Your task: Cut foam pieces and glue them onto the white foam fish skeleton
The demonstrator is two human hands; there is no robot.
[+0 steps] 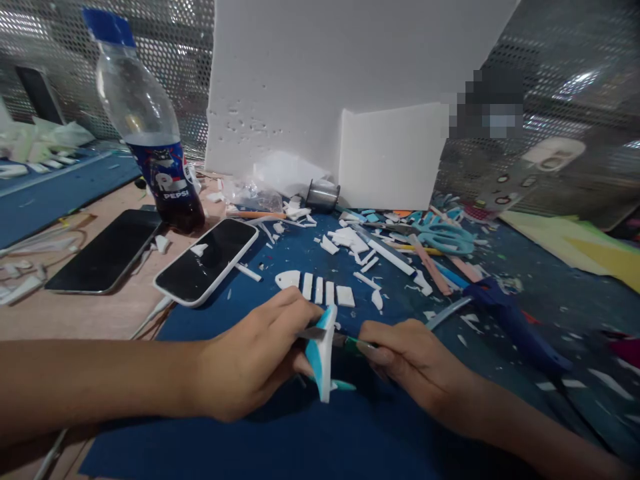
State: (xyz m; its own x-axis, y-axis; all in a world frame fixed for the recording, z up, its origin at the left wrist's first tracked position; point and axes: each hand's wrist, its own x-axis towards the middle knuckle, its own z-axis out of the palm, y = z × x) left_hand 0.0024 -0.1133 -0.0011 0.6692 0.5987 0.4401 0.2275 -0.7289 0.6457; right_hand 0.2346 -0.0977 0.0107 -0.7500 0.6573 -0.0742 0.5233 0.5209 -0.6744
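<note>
Two phones (215, 257) lie beyond the left hand (260, 357), which pinches a blue-and-white piece (326, 360); the right hand (420, 363) clasps a green-handled blade (353, 345) crossing it, scissors (444, 235) and a glue gun (517, 327) lying beyond.

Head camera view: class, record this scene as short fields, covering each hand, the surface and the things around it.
Left hand: left hand grips a blue-and-white piece
Right hand: right hand holds a bladed tool, blade showing on both sides of the piece
Surface: dark blue mat
Beyond the hands: row of white pieces
Picture left: cola bottle, dark phone, white-edged phone
Picture right: blue-handled scissors, glue gun
</note>
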